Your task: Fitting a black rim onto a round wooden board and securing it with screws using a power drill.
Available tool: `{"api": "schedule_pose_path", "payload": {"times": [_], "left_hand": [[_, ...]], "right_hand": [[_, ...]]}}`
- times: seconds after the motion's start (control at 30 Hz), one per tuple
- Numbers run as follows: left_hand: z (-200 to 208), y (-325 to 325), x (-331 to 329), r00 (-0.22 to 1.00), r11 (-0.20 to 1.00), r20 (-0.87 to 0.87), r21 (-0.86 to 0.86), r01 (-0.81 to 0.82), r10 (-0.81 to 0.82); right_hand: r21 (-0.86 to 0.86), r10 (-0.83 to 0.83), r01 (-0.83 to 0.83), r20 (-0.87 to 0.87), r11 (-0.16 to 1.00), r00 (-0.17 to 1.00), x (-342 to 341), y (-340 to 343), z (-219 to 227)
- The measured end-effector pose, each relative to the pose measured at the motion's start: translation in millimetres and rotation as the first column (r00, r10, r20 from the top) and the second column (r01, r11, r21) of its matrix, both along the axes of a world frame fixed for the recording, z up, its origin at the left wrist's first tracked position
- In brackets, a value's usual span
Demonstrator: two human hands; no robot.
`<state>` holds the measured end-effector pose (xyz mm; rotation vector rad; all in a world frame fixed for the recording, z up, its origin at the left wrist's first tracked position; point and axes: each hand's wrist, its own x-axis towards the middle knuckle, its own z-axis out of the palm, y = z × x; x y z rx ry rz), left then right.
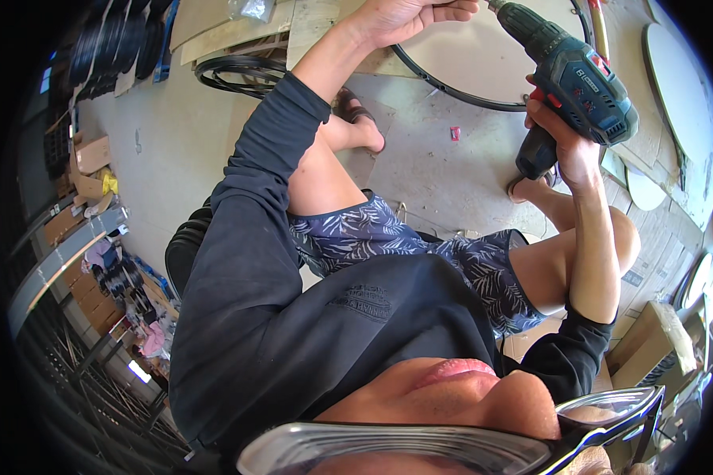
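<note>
Stacked black metal rings [238, 73] lie on the floor at the left, well apart from the work. The left hand [404, 17] reaches to the picture's top edge, fingers curled onto the black rim of a round pale board [483, 59]. Bare concrete floor [444, 170] lies open between the knees. The right hand [566, 142] is wrapped tight around the grip of a dark teal cordless drill [582, 79], its tip at the board's upper edge.
</note>
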<state>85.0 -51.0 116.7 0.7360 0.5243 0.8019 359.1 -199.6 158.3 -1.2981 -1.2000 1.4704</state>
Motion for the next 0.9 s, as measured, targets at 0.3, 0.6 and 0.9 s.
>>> {"api": "schedule_pose_path", "payload": {"times": [0.3,0.6,0.9], "left_hand": [[-3.6,-5.5,8.4,0.997,0.997,-0.069,0.075,-0.026,0.031],[6.2,-11.4,16.6,0.985,0.978,-0.13,0.19,-0.084,0.11],[-84.8,74.4,-90.2,0.131,0.919,-0.911,0.395,0.01,0.39]], "right_hand": [[-0.014,0.012,-0.012,0.013,1.0,1.0,3.0,-2.1,-3.3],[-0.153,-0.067,0.037,-0.195,0.988,0.979,33.4,-8.4,-8.3],[-0.206,-0.013,0.081,0.311,0.975,0.95,96.1,-49.5,-16.2]]}}
